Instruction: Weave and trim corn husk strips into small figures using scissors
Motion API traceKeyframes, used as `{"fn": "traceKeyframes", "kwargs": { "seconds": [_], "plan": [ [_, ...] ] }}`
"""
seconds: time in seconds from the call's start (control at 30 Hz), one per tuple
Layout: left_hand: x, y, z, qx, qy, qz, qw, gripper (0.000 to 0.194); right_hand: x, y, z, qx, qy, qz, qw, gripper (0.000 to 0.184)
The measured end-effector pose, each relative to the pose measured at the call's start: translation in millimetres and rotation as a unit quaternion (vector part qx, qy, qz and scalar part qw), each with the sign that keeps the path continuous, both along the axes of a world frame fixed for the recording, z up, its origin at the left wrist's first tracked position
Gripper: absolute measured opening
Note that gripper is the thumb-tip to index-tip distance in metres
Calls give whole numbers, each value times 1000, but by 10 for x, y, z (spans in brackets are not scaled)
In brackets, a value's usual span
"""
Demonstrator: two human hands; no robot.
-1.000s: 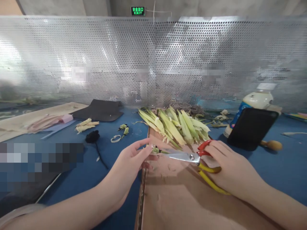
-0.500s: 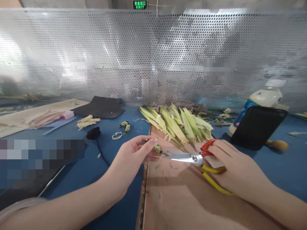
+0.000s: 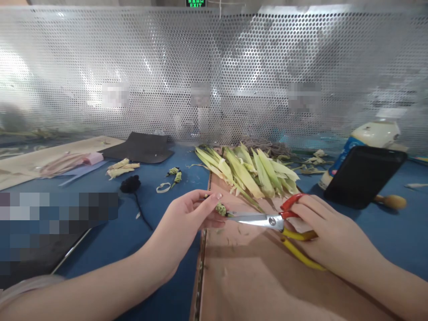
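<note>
My left hand pinches a small green knotted piece, apparently twisted husk, between thumb and fingers. My right hand grips a pair of scissors with red and yellow handles. The blades point left, and their tips are at the right end of the green piece, close to my left fingertips. Both hands are above the left part of a brown cardboard sheet. Beyond them lies a pile of pale green corn husks. Two similar green knotted pieces lie on the blue table to the left.
A cream ring-like strip, a black flower-like piece on a stem and a pale husk bundle lie left. A phone leans near a bottle on the right. A perforated metal screen stands behind.
The scissor blades have come closer together at the end of the green piece. The short stem that stuck out between them no longer shows. The view has tilted slightly downward.
</note>
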State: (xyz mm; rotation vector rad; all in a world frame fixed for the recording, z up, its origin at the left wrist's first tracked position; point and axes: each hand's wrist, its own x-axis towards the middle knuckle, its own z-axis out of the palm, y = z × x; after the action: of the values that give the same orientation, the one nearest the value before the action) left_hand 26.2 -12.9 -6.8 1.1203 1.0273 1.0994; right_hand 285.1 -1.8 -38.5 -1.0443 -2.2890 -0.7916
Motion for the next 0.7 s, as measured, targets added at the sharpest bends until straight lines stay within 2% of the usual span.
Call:
{"fn": "traceKeyframes", "kwargs": {
  "seconds": [0.7],
  "plan": [
    [0,-4,-6,-27,-28,-10,999,26,-10,-6,4,31,-10,-14,999,18]
  ]
}}
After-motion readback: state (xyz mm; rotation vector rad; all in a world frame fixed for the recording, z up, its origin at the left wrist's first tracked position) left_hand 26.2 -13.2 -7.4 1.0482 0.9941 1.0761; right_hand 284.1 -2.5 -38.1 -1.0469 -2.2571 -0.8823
